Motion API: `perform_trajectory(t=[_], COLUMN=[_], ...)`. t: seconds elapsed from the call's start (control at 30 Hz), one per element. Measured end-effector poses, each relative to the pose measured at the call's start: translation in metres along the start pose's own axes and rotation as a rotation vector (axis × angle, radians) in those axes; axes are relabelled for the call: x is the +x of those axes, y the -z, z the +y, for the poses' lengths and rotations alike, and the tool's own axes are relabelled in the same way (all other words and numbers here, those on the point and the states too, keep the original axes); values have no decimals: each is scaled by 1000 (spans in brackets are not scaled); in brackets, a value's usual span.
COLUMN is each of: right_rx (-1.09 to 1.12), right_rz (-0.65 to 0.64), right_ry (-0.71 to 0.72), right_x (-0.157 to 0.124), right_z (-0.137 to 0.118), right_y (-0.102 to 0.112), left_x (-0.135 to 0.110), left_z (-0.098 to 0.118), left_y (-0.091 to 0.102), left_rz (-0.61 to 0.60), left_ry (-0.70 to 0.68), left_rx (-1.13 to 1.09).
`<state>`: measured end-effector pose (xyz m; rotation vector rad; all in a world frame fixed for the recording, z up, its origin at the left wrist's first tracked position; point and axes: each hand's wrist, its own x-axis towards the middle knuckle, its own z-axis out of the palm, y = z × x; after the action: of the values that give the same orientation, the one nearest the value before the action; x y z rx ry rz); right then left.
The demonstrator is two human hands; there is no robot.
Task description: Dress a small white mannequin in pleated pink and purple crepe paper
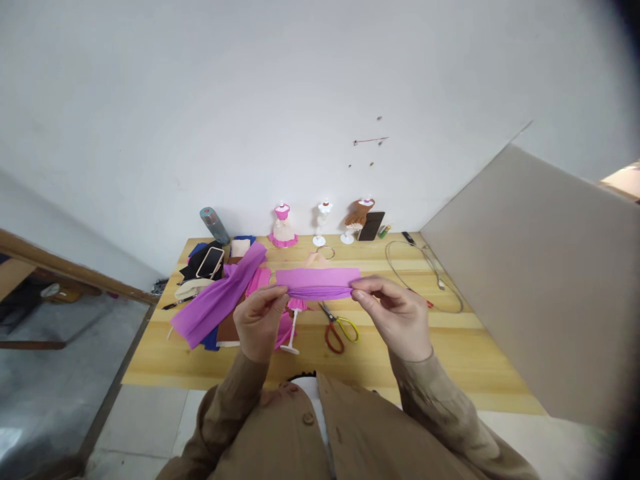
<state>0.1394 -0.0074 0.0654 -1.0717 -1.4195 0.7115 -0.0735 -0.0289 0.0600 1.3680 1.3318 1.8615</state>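
A short strip of purple crepe paper (319, 281) is stretched between both hands above the wooden table (450, 347). My left hand (260, 320) pinches its left end and my right hand (395, 313) pinches its right end, with the lower edge gathered into folds. Below the strip, partly hidden by my left hand, stands a small white mannequin stand (292, 330) with pink paper on it. A longer purple paper band (220, 297) lies diagonally to the left.
Red and yellow scissors (339, 328) lie under my hands. At the back stand three small mannequins, one in a pink dress (283, 227), beside a grey bottle (214, 225). A phone (210, 261), fabric pieces, a cable (425, 267) and a grey board (540, 280) at right.
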Motion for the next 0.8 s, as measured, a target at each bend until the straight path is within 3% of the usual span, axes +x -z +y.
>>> perform_trajectory(t=[0.13,0.27,0.47,0.8], right_rx=[54,98,96,-201], right_rz=[21,34,54,-18], right_ry=[-32,-21,24,221], right_x=[-1,-1,-1,4], right_z=[-1,-1,-3,-3], right_y=[-1,-2,-2,2], left_x=[-1,-1,-1,1], left_z=[-1,0,-2,-9], left_y=[-1,-2,-2,5], left_rz=[2,-11,-21,-64], left_ry=[100,91,6,-279], left_rx=[-109,-143,-109,278])
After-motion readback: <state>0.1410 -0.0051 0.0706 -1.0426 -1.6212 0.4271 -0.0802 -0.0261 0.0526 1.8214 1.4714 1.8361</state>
